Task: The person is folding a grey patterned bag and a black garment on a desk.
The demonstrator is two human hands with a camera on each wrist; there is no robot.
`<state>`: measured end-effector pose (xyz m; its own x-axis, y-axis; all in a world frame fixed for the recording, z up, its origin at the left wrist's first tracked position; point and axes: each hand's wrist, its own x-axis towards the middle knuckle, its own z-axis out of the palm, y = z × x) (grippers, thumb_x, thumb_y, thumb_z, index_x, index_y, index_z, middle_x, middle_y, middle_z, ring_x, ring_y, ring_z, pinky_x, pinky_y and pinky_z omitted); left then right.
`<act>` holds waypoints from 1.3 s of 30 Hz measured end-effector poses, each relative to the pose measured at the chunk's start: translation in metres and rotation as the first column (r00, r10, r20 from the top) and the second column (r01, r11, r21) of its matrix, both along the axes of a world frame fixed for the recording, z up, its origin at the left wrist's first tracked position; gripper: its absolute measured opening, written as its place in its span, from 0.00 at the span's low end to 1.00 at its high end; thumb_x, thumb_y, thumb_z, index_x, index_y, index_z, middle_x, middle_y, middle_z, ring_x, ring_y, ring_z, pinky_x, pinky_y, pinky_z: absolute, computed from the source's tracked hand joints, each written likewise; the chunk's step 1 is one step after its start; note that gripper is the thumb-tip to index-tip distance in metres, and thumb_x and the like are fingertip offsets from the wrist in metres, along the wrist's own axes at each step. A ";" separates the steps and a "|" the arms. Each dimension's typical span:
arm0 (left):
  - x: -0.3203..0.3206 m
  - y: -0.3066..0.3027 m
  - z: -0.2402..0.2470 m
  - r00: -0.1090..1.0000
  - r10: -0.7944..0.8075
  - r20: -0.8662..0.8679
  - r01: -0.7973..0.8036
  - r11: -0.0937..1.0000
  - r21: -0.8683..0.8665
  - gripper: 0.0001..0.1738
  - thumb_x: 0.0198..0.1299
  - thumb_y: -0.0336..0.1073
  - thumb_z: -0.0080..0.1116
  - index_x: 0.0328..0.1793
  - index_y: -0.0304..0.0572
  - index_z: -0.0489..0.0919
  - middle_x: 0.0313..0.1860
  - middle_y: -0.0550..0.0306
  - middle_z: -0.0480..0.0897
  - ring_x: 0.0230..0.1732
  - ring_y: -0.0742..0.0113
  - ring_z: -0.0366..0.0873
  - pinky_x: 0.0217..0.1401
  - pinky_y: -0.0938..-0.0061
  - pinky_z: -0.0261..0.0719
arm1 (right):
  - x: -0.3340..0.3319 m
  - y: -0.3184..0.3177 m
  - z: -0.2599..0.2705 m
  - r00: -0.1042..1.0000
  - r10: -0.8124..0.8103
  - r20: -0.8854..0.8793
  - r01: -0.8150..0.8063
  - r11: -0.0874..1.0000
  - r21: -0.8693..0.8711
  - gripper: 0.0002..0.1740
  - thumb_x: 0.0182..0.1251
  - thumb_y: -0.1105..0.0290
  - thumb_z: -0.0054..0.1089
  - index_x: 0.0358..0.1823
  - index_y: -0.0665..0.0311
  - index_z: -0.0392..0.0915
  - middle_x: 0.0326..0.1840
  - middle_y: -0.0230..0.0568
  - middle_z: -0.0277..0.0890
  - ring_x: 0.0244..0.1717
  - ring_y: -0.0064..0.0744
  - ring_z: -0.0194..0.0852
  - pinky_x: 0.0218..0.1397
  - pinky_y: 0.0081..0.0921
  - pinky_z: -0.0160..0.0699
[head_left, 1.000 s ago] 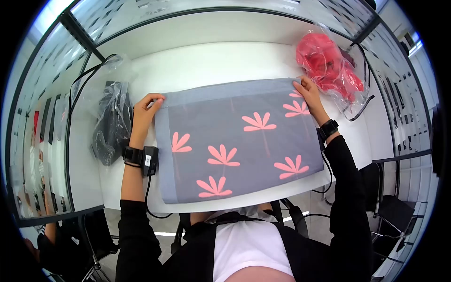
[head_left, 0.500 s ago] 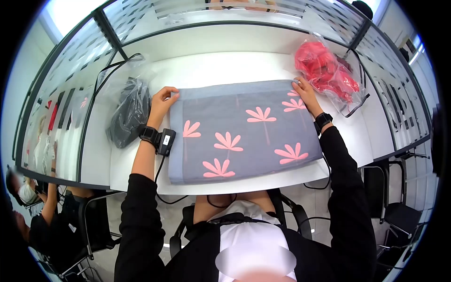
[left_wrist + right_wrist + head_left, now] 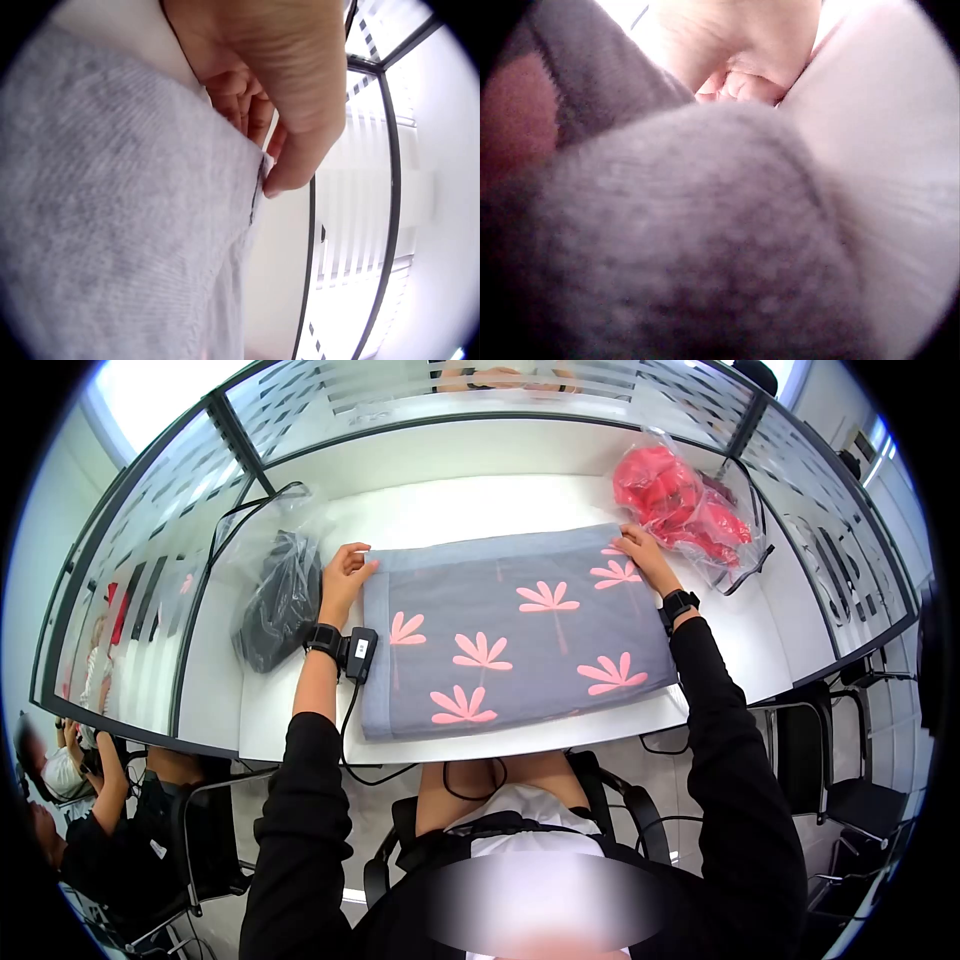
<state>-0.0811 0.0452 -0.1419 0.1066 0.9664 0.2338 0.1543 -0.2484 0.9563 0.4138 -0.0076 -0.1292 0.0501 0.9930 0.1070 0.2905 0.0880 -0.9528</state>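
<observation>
A grey cloth (image 3: 520, 635) printed with pink palm-leaf shapes lies spread flat on the white table (image 3: 440, 510). My left hand (image 3: 345, 575) pinches its far left corner; in the left wrist view the thumb and curled fingers (image 3: 255, 112) close on the cloth's edge (image 3: 255, 195). At the far right corner my right hand (image 3: 635, 550) holds the cloth. In the right wrist view its curled fingers (image 3: 739, 86) sit just past bunched grey fabric (image 3: 682, 240).
A clear bag with dark items (image 3: 275, 595) lies left of the cloth. A clear bag with red items (image 3: 685, 505) lies at the far right, close to my right hand. Glass partitions (image 3: 480, 395) ring the table. Another person sits at lower left (image 3: 70, 780).
The cloth now lies farther onto the table and flatter, its near edge no longer hanging toward my body. Both hands stay on the far corners.
</observation>
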 end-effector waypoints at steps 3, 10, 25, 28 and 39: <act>-0.001 0.000 -0.002 1.000 0.001 0.017 -0.001 1.000 -0.003 0.16 0.53 0.28 0.63 0.48 0.41 0.76 0.32 0.65 0.77 0.35 0.80 0.73 0.38 0.86 0.68 | 0.002 0.002 -0.003 1.000 -0.029 0.007 0.029 1.000 -0.013 0.11 0.62 0.67 0.55 0.44 0.64 0.73 0.30 0.22 0.66 0.27 0.10 0.58 0.27 0.12 0.54; -0.001 0.002 -0.003 0.999 0.022 0.025 -0.022 1.000 0.000 0.13 0.55 0.28 0.60 0.47 0.41 0.76 0.30 0.67 0.77 0.33 0.82 0.72 0.36 0.87 0.66 | 0.001 0.002 -0.006 0.993 -0.112 -0.025 0.113 0.993 0.034 0.09 0.63 0.66 0.54 0.38 0.64 0.76 0.25 0.21 0.65 0.25 0.10 0.57 0.26 0.12 0.53; -0.004 0.001 -0.002 0.999 0.014 0.030 -0.014 1.000 0.019 0.12 0.56 0.29 0.59 0.47 0.39 0.75 0.29 0.66 0.78 0.30 0.82 0.69 0.33 0.86 0.65 | 0.005 0.000 -0.008 0.980 -0.137 -0.141 0.134 0.990 -0.031 0.12 0.64 0.62 0.53 0.36 0.63 0.78 0.29 0.23 0.69 0.28 0.13 0.63 0.31 0.13 0.61; -0.010 0.012 -0.018 0.905 0.223 -0.361 -0.039 0.891 0.452 0.12 0.57 0.29 0.58 0.48 0.39 0.75 0.29 0.63 0.80 0.29 0.81 0.71 0.32 0.85 0.66 | 0.010 0.004 -0.013 0.980 -0.118 -0.160 0.113 0.993 -0.039 0.12 0.64 0.61 0.53 0.37 0.62 0.78 0.30 0.23 0.70 0.30 0.14 0.66 0.34 0.13 0.64; -0.008 -0.019 -0.003 0.991 0.085 -0.103 -0.079 0.995 0.060 0.14 0.55 0.29 0.59 0.48 0.40 0.75 0.34 0.64 0.79 0.34 0.80 0.71 0.38 0.85 0.68 | 0.011 0.003 -0.011 0.994 -0.107 -0.012 0.107 0.994 -0.012 0.10 0.61 0.64 0.59 0.38 0.63 0.78 0.27 0.23 0.70 0.25 0.11 0.61 0.24 0.12 0.57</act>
<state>-0.0890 0.0259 -0.1453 0.0549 0.9588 0.2787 0.2757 -0.2828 0.9187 0.4252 -0.0045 -0.1403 0.1572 0.9830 0.0944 0.2856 0.0463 -0.9572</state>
